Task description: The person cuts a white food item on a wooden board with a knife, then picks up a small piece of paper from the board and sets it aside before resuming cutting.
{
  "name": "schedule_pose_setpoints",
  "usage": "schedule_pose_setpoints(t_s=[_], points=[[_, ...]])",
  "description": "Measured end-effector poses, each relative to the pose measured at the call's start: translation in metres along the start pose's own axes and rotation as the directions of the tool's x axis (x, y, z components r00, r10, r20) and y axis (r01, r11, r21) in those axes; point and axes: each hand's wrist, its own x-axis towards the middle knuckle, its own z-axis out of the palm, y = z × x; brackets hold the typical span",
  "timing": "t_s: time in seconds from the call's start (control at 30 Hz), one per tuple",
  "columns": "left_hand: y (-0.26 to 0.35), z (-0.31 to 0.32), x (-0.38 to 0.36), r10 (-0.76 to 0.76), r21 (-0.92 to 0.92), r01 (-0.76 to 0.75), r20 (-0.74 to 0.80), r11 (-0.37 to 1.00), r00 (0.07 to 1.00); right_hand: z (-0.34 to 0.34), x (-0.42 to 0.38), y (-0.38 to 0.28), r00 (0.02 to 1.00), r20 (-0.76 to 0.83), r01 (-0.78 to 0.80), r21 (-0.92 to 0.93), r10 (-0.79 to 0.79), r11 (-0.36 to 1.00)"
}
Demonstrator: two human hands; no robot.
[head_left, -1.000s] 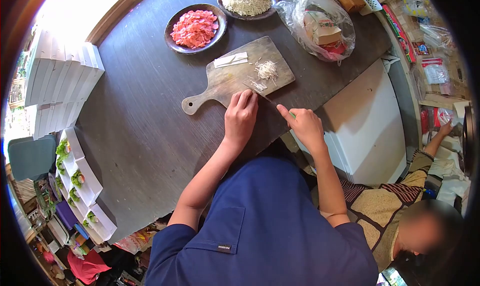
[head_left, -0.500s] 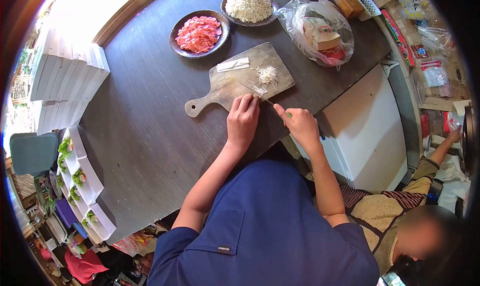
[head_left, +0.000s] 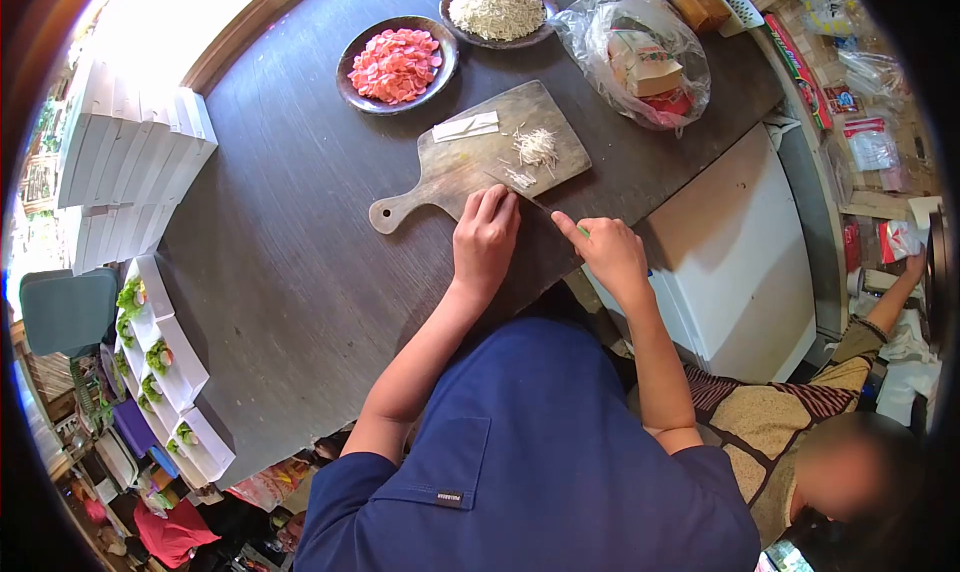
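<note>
My right hand is closed around the green handle of a knife, whose thin blade points up and left across the near edge of the wooden cutting board. Beside the blade, my left hand rests on that edge with its fingers curled and pressed together. Whatever lies under those fingertips is hidden. On the board are white strips, a small heap of thin white shreds and a few cut shreds close to the blade.
Beyond the board stand a bowl of pink slices, a bowl of white shreds and a clear plastic bag. White boxes are stacked at left, above open boxes with greens. A person is at lower right.
My right hand and the knife have shifted slightly right, away from my left hand, which stays nearly still. The other person's hand at far right has moved a little.
</note>
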Motion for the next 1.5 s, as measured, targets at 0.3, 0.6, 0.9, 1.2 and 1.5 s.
schedule_pose_setpoints(t_s=[0.3, 0.6, 0.9, 1.2, 1.5], points=[[0.000, 0.001, -0.001, -0.002, -0.019, 0.002, -0.020, 1.000, 1.000, 0.008, 0.012, -0.003, 1.000, 0.013, -0.023, 0.166, 0.021, 0.986], [0.001, 0.001, -0.001, 0.007, -0.004, -0.007, -0.018, 1.000, 1.000, 0.001, -0.002, 0.005, 1.000, -0.005, -0.004, 0.018, 0.004, 1.000], [0.001, 0.000, 0.000, 0.012, -0.001, -0.012, -0.012, 1.000, 1.000, 0.018, 0.013, 0.000, 0.993, -0.095, 0.072, 0.020, -0.070, 0.997], [0.002, 0.003, -0.002, -0.026, -0.027, 0.025, -0.042, 0.999, 0.999, -0.005, 0.002, -0.004, 1.000, 0.024, 0.003, 0.099, -0.006, 0.995], [-0.001, 0.005, -0.002, 0.000, -0.001, 0.000, -0.043, 1.000, 0.999, -0.006, 0.001, 0.007, 0.999, 0.044, 0.005, 0.032, -0.006, 0.999]])
